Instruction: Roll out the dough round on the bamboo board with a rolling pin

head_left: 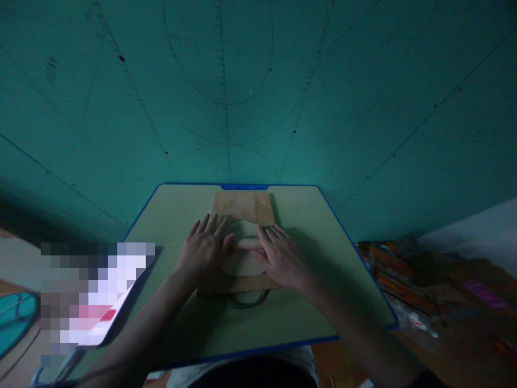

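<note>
A pale, flat, rounded sheet that looked like dough (242, 265) lay on the wooden board (242, 206), over its middle and nearer part, leaving the board's far end bare. A pale rolling pin (247, 244) lay crosswise on the sheet, above the middle of the board, its two ends hidden under the hands. The left hand (207, 245) rested palm down at the board's left side, over that end of the pin, its fingers stretched out and spread rather than curled around it. The right hand (283, 256) lay palm down at the board's right side, over the other end, with its fingers extended and closer together. The two hands were apart, with the middle of the pin showing between them.

Just off the near edge of the board, a thin curved loop (248, 305) rested on the pale, blue-edged tabletop (181, 207), which carried the board. Well to the left of the board stood a tilted device (95, 337), mostly blurred out into blocks. Beyond the board rose a green surface (250, 126) marked with dark lines, arcs and ticks. Well to the right of the board, lower than the tabletop, were a crumpled clear plastic wrapper (416, 320) and a pink label (487, 294).
</note>
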The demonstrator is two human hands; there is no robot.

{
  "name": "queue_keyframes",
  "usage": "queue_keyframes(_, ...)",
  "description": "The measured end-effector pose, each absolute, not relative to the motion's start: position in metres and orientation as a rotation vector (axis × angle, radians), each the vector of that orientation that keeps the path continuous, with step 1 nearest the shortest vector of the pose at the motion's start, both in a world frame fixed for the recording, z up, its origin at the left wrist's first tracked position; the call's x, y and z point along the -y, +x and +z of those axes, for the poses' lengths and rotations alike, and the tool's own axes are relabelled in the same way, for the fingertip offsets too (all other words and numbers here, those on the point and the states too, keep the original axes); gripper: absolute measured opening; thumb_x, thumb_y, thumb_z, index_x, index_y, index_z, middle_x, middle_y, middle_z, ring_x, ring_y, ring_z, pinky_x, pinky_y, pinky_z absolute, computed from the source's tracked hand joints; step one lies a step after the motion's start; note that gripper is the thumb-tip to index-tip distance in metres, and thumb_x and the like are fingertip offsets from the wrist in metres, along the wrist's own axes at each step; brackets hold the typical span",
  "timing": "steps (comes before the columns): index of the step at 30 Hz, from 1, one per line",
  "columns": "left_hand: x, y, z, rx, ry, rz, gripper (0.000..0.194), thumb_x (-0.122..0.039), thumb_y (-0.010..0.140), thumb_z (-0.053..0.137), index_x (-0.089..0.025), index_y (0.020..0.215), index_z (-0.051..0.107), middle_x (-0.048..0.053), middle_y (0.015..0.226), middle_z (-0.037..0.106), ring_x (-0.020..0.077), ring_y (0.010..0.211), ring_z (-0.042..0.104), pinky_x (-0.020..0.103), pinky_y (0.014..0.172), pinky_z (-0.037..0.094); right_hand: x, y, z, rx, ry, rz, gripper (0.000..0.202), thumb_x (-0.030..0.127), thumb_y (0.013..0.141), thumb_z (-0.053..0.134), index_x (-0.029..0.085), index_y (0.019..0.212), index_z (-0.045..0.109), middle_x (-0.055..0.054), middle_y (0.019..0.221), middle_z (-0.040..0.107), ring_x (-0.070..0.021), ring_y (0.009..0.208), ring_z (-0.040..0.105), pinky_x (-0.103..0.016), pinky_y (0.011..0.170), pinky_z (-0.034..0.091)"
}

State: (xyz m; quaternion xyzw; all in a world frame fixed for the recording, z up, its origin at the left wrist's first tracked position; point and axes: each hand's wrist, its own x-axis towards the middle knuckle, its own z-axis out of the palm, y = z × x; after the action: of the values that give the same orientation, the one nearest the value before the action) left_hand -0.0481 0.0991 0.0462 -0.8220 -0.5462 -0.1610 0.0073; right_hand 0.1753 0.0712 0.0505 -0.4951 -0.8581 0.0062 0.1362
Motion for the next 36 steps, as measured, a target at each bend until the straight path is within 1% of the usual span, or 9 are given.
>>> queue_keyframes(3,-0.064,-0.055,0.045,1.604,-2.567,-0.518,0.049,-0.046,0.101,0.041,-0.016,0.138,0.055,0.021,0.145,0.057,0.0407,0.135,0.05,0.059,0.107,0.042,-0.035,0.178,0.047,2.512,-1.399,0.003,0.062,0.036,0.1,0.047,0.0,0.151,0.042,-0.023,0.152,0.049,-0.0328,0.14,0.048,-0.048,0.12,0.038)
queue_keyframes(5,-0.038,-0.058,0.046,1.532,-2.621,-0.513,0.04,-0.039,0.102,0.045,-0.018,0.133,0.057,0.017,0.136,0.064,0.0346,0.123,0.06,0.054,0.105,0.045,-0.01,0.179,0.044,2.509,-1.379,-0.006,0.061,0.033,0.099,0.048,0.003,0.152,0.041,-0.02,0.156,0.045,-0.0321,0.144,0.044,-0.049,0.12,0.038)
queue_keyframes(7,-0.019,-0.06,0.047,1.511,-2.627,-0.517,0.035,-0.034,0.101,0.046,-0.019,0.132,0.056,0.015,0.129,0.067,0.0313,0.115,0.062,0.053,0.104,0.046,0.008,0.181,0.042,2.496,-1.362,-0.018,0.06,0.03,0.099,0.049,0.004,0.152,0.041,-0.018,0.159,0.042,-0.0303,0.147,0.039,-0.048,0.12,0.038)
queue_keyframes(11,-0.018,-0.059,0.044,1.486,-2.562,-0.52,0.043,-0.041,0.102,0.046,-0.015,0.136,0.052,0.017,0.129,0.066,0.0337,0.118,0.06,0.056,0.106,0.043,0.004,0.182,0.041,2.489,-1.349,-0.007,0.059,0.029,0.099,0.049,0.004,0.151,0.042,-0.018,0.159,0.042,-0.0301,0.147,0.039,-0.048,0.12,0.038)
queue_keyframes(17,-0.054,-0.053,0.039,1.518,-2.495,-0.527,0.057,-0.053,0.103,0.038,-0.009,0.135,0.054,0.022,0.131,0.065,0.0364,0.117,0.061,0.054,0.098,0.047,-0.034,0.176,0.044,2.457,-1.366,0.063,0.06,0.036,0.098,0.052,0.003,0.148,0.047,-0.02,0.151,0.052,-0.0318,0.142,0.047,-0.051,0.12,0.038)
queue_keyframes(22,-0.023,-0.06,0.037,1.393,-2.538,-0.507,0.057,-0.049,0.103,0.039,-0.007,0.14,0.049,0.021,0.126,0.066,0.0345,0.113,0.061,0.052,0.101,0.044,-0.004,0.176,0.049,2.411,-1.382,0.057,0.057,0.028,0.094,0.055,0.006,0.147,0.05,-0.019,0.151,0.053,-0.0318,0.139,0.049,-0.051,0.117,0.043)
queue_keyframes(26,-0.001,-0.064,0.031,1.306,-2.461,-0.545,0.064,-0.052,0.103,0.034,-0.003,0.144,0.045,0.024,0.13,0.063,0.0383,0.122,0.056,0.055,0.105,0.041,0.019,0.178,0.053,2.394,-1.382,0.065,0.053,0.023,0.094,0.054,0.008,0.145,0.053,-0.016,0.153,0.05,-0.0295,0.142,0.046,-0.047,0.118,0.043)
queue_keyframes(31,-0.024,-0.057,0.028,1.387,-2.452,-0.51,0.064,-0.051,0.103,0.036,-0.002,0.142,0.047,0.024,0.136,0.061,0.0402,0.127,0.054,0.055,0.107,0.04,-0.006,0.176,0.045,2.376,-1.387,0.057,0.056,0.03,0.094,0.056,0.008,0.146,0.052,-0.017,0.151,0.053,-0.0311,0.139,0.049,-0.05,0.118,0.042)
queue_keyframes(36,-0.034,-0.055,0.031,1.455,-2.475,-0.532,0.065,-0.056,0.102,0.036,-0.006,0.142,0.048,0.024,0.136,0.061,0.0389,0.124,0.056,0.056,0.103,0.044,-0.016,0.174,0.035,2.367,-1.349,0.043,0.068,0.047,0.093,0.06,0.007,0.147,0.049,-0.02,0.148,0.054,-0.0332,0.14,0.049,-0.053,0.12,0.038)
